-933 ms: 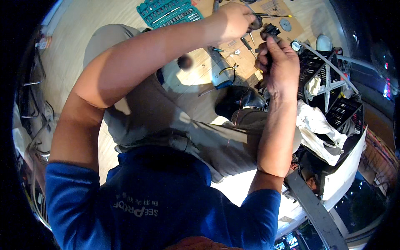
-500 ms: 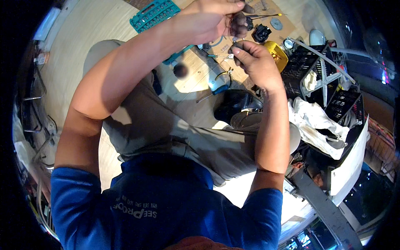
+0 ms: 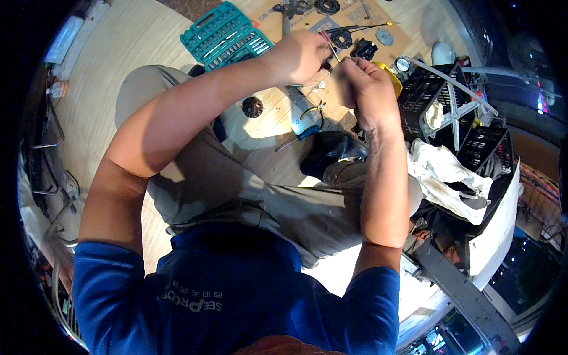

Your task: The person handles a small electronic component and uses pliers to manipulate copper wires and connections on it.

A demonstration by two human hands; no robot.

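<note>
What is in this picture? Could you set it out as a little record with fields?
Left hand: at a slim tool; grip partly hidden
Right hand: fingers curled near the tool's other end; grip unclear
On cardboard: grey disc
Upper left: open teal socket case
Nearer the person: round dark part, blue-handled screwdriver
Right side: black crate, white cloth

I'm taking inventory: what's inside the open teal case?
Rows of metal sockets show inside the case; whatever the left forearm covers at its lower edge can't be seen.
</note>
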